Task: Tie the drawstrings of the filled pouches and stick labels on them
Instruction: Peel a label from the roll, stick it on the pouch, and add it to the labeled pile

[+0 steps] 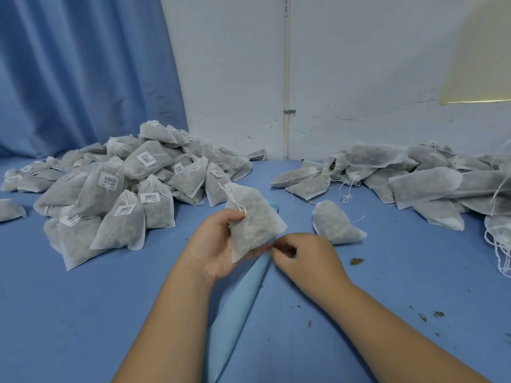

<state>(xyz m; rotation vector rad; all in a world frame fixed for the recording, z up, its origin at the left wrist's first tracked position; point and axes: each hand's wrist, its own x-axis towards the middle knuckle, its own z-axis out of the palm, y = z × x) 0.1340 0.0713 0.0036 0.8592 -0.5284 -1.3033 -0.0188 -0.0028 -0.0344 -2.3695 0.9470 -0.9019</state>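
Observation:
My left hand (213, 244) grips a filled white mesh pouch (253, 222) by its tied neck, holding it above the blue table. Its drawstring trails up from the neck. My right hand (301, 258) has its fingers curled and pinched at the pouch's lower corner, right over a pale blue strip (240, 299) lying on the table. What the fingertips pinch is too small to make out. No label shows on the held pouch.
A heap of tied, labelled pouches (124, 189) fills the left of the table. A pile of unlabelled pouches (414, 181) with loose strings lies at the right. One single pouch (336, 223) lies near my right hand. Leaf crumbs (356, 261) dot the blue table.

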